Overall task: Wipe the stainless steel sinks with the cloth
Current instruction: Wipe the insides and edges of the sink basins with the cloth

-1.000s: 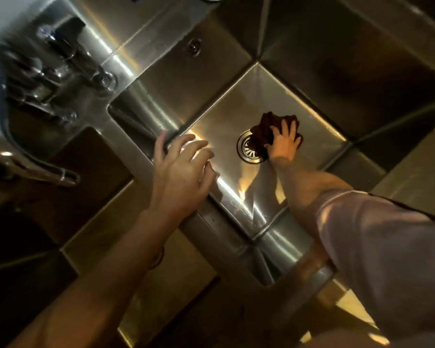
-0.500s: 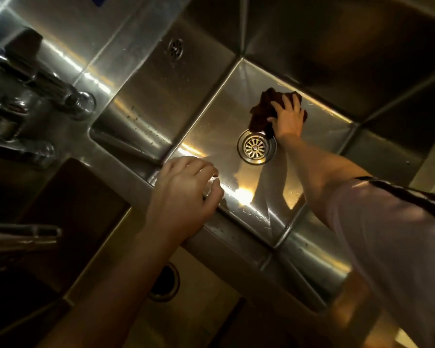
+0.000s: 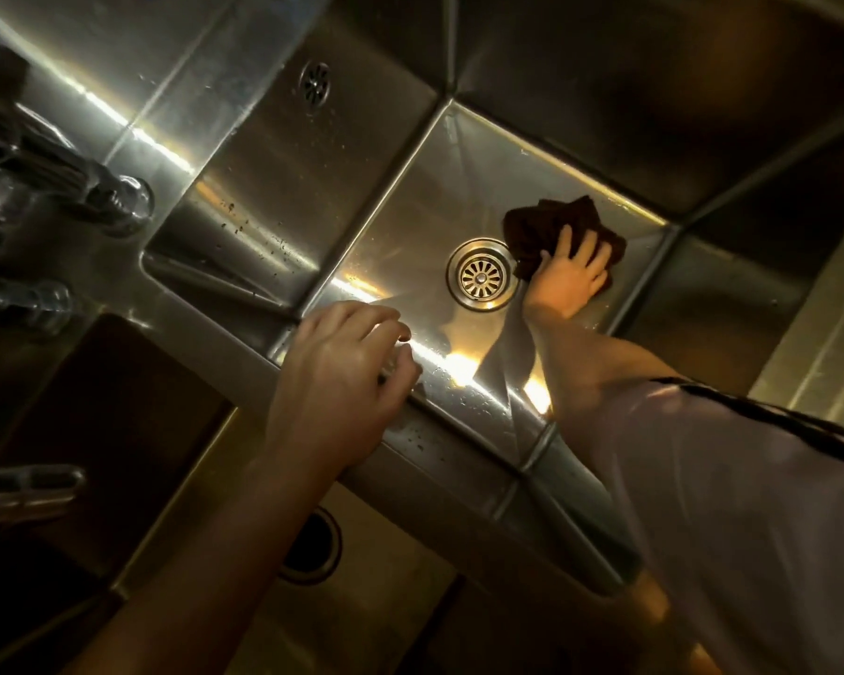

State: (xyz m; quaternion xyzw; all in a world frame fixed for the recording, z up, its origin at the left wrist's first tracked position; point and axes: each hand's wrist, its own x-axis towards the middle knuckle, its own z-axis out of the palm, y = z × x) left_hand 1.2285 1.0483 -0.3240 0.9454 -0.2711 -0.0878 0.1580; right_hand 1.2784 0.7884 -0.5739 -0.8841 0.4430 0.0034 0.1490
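— Since a second ago?
— My cloth slid off the drain to its far right side.
— Near hand?
— Left hand rests on the divider, curled, empty.
— Grip?
— Right hand presses the cloth, fingers spread; sink floor partly wiped, I judge.

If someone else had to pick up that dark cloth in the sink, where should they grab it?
Probably the bunched far edge of the dark cloth, coming from above. The right hand presses flat on its near part beside the drain, so only the raised folds beyond the fingers are free to pinch.
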